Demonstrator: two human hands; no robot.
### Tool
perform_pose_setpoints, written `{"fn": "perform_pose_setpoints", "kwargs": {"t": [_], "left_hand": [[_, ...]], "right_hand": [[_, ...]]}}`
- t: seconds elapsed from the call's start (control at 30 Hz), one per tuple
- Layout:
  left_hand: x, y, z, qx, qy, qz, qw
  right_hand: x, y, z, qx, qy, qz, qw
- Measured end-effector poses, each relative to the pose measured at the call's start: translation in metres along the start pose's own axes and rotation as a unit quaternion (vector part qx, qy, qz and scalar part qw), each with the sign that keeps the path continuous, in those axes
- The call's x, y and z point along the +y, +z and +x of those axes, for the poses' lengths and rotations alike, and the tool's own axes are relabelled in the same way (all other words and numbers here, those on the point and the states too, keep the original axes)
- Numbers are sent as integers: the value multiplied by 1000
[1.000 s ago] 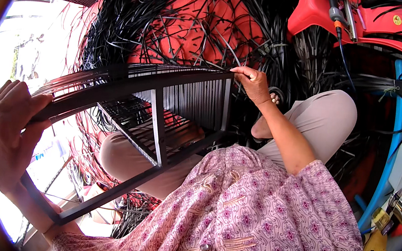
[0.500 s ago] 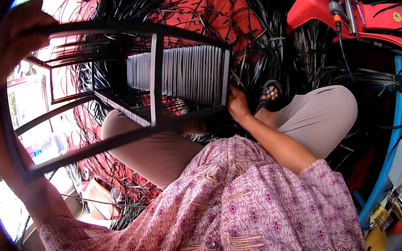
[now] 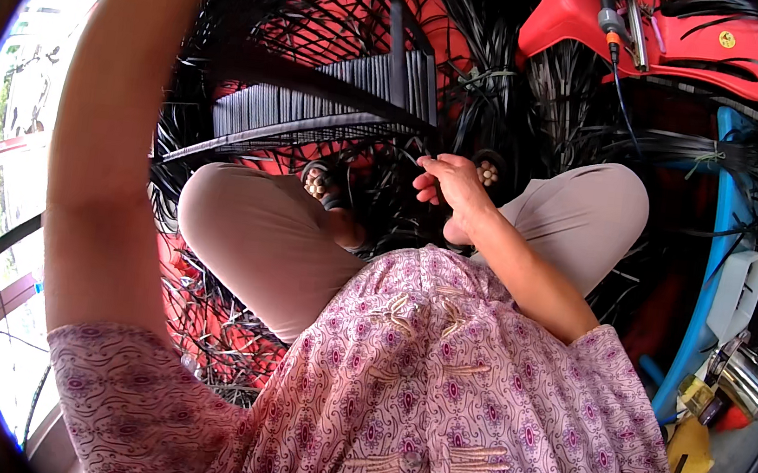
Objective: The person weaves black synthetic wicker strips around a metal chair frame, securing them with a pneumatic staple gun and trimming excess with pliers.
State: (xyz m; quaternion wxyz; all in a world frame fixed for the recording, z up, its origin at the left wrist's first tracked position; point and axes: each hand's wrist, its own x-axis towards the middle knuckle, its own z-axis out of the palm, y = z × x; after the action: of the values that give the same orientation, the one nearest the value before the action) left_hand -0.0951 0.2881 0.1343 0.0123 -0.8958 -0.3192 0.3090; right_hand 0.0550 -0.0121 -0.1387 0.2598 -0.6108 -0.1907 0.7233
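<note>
Ahead of my knees stands a tilted black frame [image 3: 398,52], like a chair frame. One of its panels is closely wound with grey flat strip [image 3: 272,110]. My right hand [image 3: 458,186] is just below the frame's near right corner, its fingers loosely bent and apart, with nothing seen in them. My left arm [image 3: 120,132] reaches up past the frame's left side and out of the top of the picture, so that hand is hidden from view.
Bundles of black strip [image 3: 489,90] lie over the red floor covering. A red plastic stool [image 3: 699,53] at the upper right carries a corded tool [image 3: 613,25]. On the right, a blue-rimmed tub [image 3: 722,220] stands near a metal jug [image 3: 746,376] and a yellow item [image 3: 689,454].
The frame has swung away and tipped, its left side moving up and out. My left hand has risen out of view. My right hand has let go of the frame's edge and dropped nearer.
</note>
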Motion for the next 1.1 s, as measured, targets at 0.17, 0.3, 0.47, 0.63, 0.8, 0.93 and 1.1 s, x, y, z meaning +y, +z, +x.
{"fn": "perform_pose_setpoints", "kwargs": {"t": [0.17, 0.3, 0.47, 0.63, 0.8, 0.93, 1.1], "left_hand": [[65, 8, 88, -37, -7, 65, 997], [88, 15, 110, -40, -64, 33, 997], [118, 44, 150, 7, -25, 3, 1000], [122, 53, 161, 74, -76, -34, 994], [120, 61, 149, 403, -5, -292, 867], [115, 79, 119, 473, -29, -418, 775], [135, 119, 74, 594, -18, -304, 745]], "right_hand": [[18, -1, -12, -37, 9, 6, 999], [49, -6, -2, -24, 17, 6, 1000], [15, 8, -30, -78, 39, -53, 995], [-53, 5, -73, -120, -7, -92, 988], [-103, -9, -88, -48, -86, -176, 980], [-116, -11, -93, -45, -97, -183, 977], [-118, -11, -101, -34, -109, -178, 977]]}}
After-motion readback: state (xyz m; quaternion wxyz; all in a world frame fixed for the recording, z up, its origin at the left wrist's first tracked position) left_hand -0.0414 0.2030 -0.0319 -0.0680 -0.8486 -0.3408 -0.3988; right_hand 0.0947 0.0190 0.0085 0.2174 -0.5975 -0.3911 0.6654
